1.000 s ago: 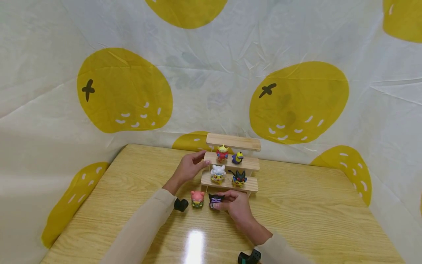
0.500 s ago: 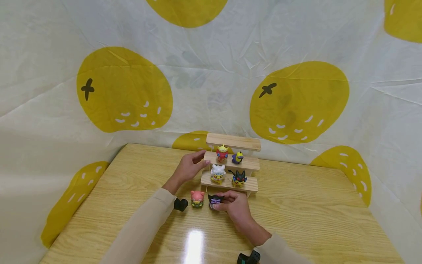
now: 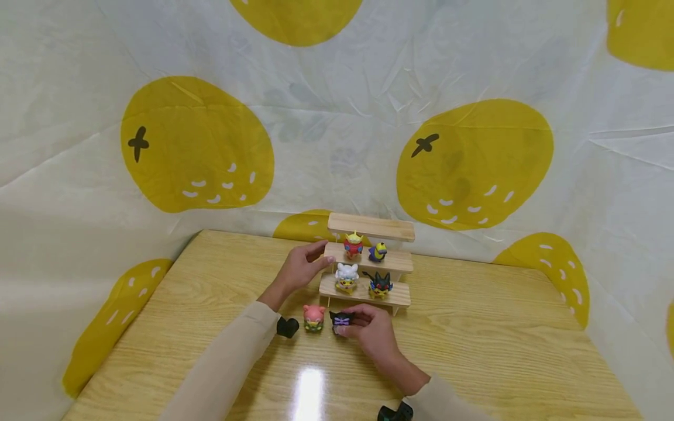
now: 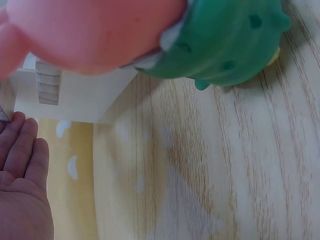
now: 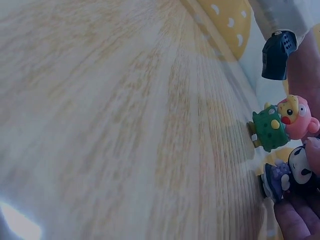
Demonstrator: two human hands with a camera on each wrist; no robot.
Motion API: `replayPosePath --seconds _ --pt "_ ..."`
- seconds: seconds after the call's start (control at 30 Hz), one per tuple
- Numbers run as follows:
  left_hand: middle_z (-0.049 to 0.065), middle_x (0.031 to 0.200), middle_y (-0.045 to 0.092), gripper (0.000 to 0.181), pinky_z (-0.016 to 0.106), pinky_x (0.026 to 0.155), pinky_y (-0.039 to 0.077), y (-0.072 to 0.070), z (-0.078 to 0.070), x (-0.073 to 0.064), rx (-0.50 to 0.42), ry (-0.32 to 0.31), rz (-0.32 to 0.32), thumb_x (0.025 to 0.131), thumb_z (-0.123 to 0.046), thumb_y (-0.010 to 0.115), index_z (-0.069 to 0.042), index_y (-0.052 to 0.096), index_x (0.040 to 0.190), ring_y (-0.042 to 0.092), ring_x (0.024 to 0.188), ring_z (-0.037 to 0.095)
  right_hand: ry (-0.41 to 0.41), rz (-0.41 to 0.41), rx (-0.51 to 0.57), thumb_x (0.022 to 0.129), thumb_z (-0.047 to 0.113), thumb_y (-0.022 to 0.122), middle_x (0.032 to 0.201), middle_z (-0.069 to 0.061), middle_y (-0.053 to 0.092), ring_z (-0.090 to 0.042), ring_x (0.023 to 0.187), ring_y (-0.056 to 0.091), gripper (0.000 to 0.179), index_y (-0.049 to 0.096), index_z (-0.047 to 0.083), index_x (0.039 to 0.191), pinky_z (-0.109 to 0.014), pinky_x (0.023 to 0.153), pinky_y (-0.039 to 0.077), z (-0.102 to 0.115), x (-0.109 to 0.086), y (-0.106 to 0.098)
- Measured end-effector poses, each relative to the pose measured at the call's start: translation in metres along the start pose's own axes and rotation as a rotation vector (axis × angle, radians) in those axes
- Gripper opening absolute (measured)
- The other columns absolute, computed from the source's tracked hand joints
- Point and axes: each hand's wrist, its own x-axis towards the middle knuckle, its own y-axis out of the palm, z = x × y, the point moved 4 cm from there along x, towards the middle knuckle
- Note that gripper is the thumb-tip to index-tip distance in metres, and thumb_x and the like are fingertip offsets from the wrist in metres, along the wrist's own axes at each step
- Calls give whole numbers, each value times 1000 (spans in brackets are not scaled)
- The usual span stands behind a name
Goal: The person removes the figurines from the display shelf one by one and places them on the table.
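Observation:
My right hand (image 3: 375,330) pinches a small black figurine (image 3: 339,318) with a purple bow, thumb in front and fingers behind. In the right wrist view this figurine (image 5: 299,167) shows a white face and stands upright close to the tabletop. Just left of it is a pink figurine (image 3: 313,317) with a green body; it looms large and pink (image 4: 100,30) in the left wrist view. My left hand (image 3: 301,269) holds the left end of the wooden tiered stand's (image 3: 371,225) middle step between thumb and index finger, the other fingers stretched out.
On the middle step stand a red figurine (image 3: 353,247) and a blue-yellow one (image 3: 377,252). The lowest step carries a white-hooded figurine (image 3: 346,278) and a black-eared one (image 3: 380,285). Behind the wooden table (image 3: 474,339) hangs a white cloth (image 3: 337,164) with yellow fruit prints.
The black figurine has shifted slightly left with my right hand, and its bow shows more fully. My left hand stays at the stand. The head view has moved a little.

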Motion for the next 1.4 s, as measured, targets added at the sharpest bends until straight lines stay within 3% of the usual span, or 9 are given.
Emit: replayPosePath --seconds 0.5,1.07,1.4 --pt "18 152 58 65 50 118 47 0 -1 -2 -18 22 7 100 -34 72 -5 51 154 57 142 32 -59 55 -3 77 -13 83 115 -26 73 -32 106 75 36 72 -9 111 -23 86 63 1 -3 0" --pt "15 152 59 65 47 116 49 0 2 -1 -6 1 8 100 -37 71 -7 51 155 57 142 30 -48 -19 -17 79 -9 83 126 -23 72 -37 120 71 41 72 -6 118 -37 101 60 17 -14 -20" --pt "16 153 57 64 47 115 50 0 0 -2 -3 24 6 101 -34 71 -6 50 155 57 142 31 -77 -85 -14 79 -11 83 121 -25 74 -41 117 71 36 75 -6 113 -33 97 62 21 -17 -36"
